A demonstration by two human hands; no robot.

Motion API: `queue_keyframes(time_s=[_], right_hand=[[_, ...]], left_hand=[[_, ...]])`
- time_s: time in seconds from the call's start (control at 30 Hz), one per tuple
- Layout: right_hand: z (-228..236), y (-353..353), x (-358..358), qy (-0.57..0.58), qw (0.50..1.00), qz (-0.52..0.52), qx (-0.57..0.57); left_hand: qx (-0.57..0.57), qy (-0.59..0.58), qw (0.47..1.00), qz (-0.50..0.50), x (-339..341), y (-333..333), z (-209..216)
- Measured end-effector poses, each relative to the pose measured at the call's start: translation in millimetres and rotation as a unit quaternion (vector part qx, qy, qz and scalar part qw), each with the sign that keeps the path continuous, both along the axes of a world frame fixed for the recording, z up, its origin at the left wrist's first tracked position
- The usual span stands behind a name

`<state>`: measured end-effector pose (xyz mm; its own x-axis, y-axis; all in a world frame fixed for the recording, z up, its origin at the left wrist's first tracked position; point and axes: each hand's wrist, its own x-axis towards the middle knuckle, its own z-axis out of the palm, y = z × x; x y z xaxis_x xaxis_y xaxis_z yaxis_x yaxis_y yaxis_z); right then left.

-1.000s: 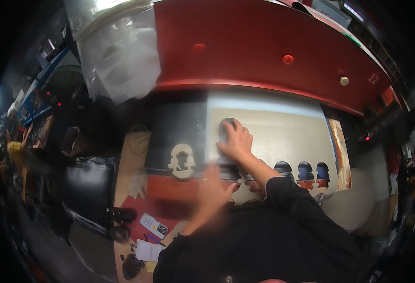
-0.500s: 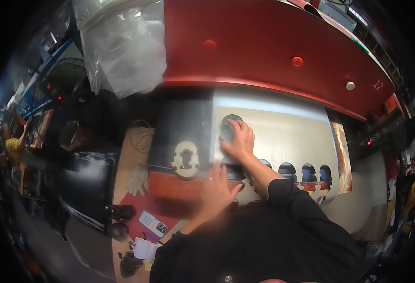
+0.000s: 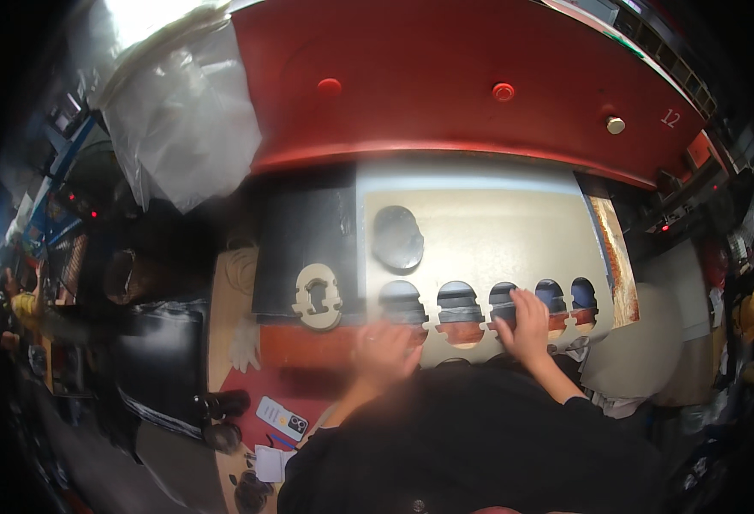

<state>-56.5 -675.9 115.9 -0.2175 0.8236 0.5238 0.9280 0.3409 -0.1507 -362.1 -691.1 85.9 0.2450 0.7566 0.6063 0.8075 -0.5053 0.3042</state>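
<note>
A cream sheet (image 3: 497, 227) lies over the work surface, with a row of oval cut-outs along its near edge. My right hand (image 3: 527, 327) is at that edge by the middle cut-outs, thumb and fingers apart, with nothing visible in it. Blurred by motion, my left hand (image 3: 385, 353) is by the near left corner of the sheet, beside the leftmost cut-out. Its thumb stands off from the fingers and I see nothing in it. A dark oval block (image 3: 398, 238), possibly a cutting die, rests on the sheet's left part, untouched. Left of the sheet lies a cream oval piece with a shaped hole (image 3: 318, 298).
A broad red machine beam (image 3: 411, 94) with buttons spans the far side above the sheet. Clear plastic bags (image 3: 180, 120) hang at its left. On the wooden side table are a phone (image 3: 282, 418), a pale glove (image 3: 245, 344) and a rope coil (image 3: 240, 271).
My right hand has let go of the dark oval block and moved right and nearer, to the sheet's edge. My left hand has come slightly nearer. The view has shifted a little.
</note>
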Motion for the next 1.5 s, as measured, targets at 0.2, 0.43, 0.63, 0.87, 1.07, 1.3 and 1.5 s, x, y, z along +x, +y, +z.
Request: queue_keyframes(time_s=[0.2, 0.43, 0.63, 0.87, 1.07, 1.3, 1.5], right_hand=[[11, -4, -9, 0.003, 1.0, 0.01, -0.005], [57, 16, -9, 0.04, 0.993, -0.019, -0.11], [109, 99, 48, 0.099, 0.982, -0.138, -0.086], [199, 263, 208, 0.05, 0.961, -0.272, -0.03], [193, 241, 214, 0.101, 0.963, -0.237, -0.077], [98, 143, 108, 0.184, 0.94, -0.149, -0.247], [57, 116, 24, 0.119, 0.98, -0.02, -0.16]], left_hand=[[-0.01, -0.026, 0.997, -0.072, 5, 11, 31], [-0.087, 0.066, 0.988, -0.113, 2, 31, 73], [-0.211, 0.01, 0.973, -0.09, 4, 48, 86], [-0.323, -0.024, 0.944, -0.058, 20, 76, 65], [-0.343, -0.016, 0.939, -0.024, 26, 99, 55], [-0.329, 0.014, 0.944, -0.007, 32, 99, 43], [-0.283, 0.023, 0.959, 0.01, 35, 102, 40]])
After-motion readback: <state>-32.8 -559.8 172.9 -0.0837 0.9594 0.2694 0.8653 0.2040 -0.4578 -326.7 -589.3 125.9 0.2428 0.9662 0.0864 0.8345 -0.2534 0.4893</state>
